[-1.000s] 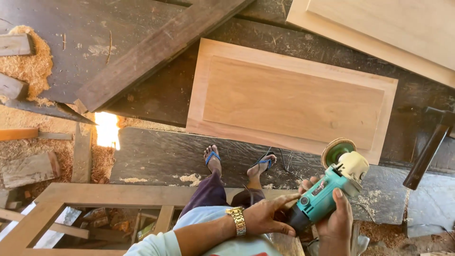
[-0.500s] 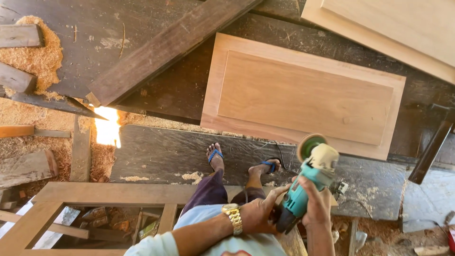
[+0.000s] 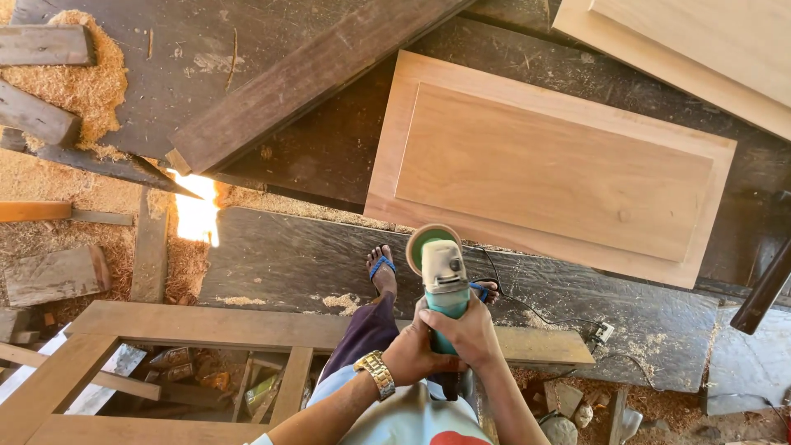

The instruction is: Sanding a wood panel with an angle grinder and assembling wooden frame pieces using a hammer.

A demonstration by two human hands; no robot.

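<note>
The dark plank floor (image 3: 313, 264) spreads under me, strewn with sawdust (image 3: 78, 82), and on it lies the pale raised panel (image 3: 552, 165), flat, its near long edge just ahead of my feet. A second pale panel (image 3: 700, 49) sits beyond it at the top right, apart from the first. To my left a wooden frame (image 3: 198, 325) rests low beside my leg, with scraps showing through its opening. I stand with one sandalled foot (image 3: 381, 276) on the dark plank, close to the panel's near edge. In front of my chest I hold the teal grinder (image 3: 445, 284), its round disc (image 3: 428, 239) pointing away from me and hanging in the air short of the panel, not touching it. My left hand (image 3: 412, 354), with the gold watch (image 3: 379, 372), is clenched around the rear of the body; my right hand (image 3: 474, 330) wraps the body just ahead of it, also gripping firmly. The black cord (image 3: 527, 301) trails right to a plug (image 3: 604, 331) on the floor. I judge I am at the readying step, tool up and not yet on the wood; the next move calls for leaning forward, lowering the disc flat to the panel, and keeping the cord clear.
</note>
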